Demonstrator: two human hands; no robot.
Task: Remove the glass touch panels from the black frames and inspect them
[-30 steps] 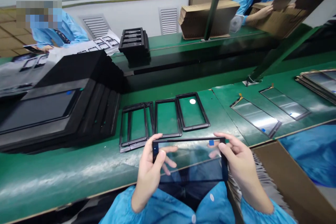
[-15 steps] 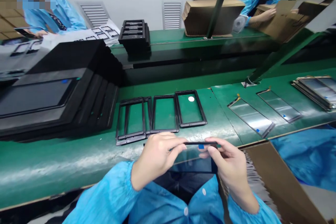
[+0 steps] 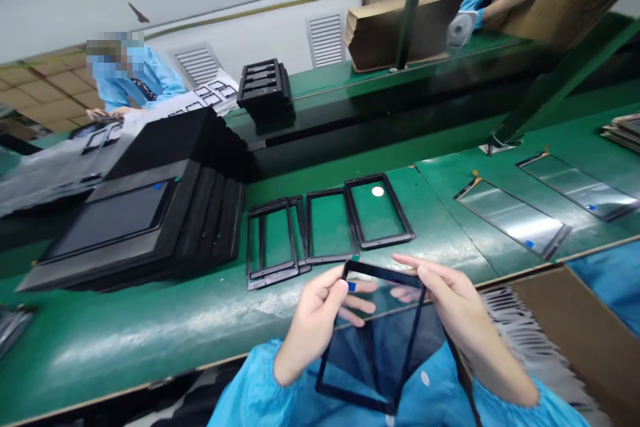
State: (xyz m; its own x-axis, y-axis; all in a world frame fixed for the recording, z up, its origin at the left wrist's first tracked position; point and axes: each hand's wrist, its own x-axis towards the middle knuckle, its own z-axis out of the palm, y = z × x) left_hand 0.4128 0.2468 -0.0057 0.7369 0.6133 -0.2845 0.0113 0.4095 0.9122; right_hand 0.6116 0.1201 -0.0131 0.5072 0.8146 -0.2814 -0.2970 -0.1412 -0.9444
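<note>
Pinching a panel (image 3: 371,339) at its top corners with left hand (image 3: 313,319) and right hand (image 3: 457,303), holding it tilted by the bench (image 3: 165,320). Likely mid-check; next, probably gotta grip light, rim only.

Bare bench (image 3: 435,230) separates black frames (image 3: 387,241) from transparent panels (image 3: 515,213); a black stack (image 3: 220,203) blocks leftward.

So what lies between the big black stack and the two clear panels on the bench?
The head view shows black rectangular frames, some overlapping, with a white round spot inside the rightmost one.
</note>
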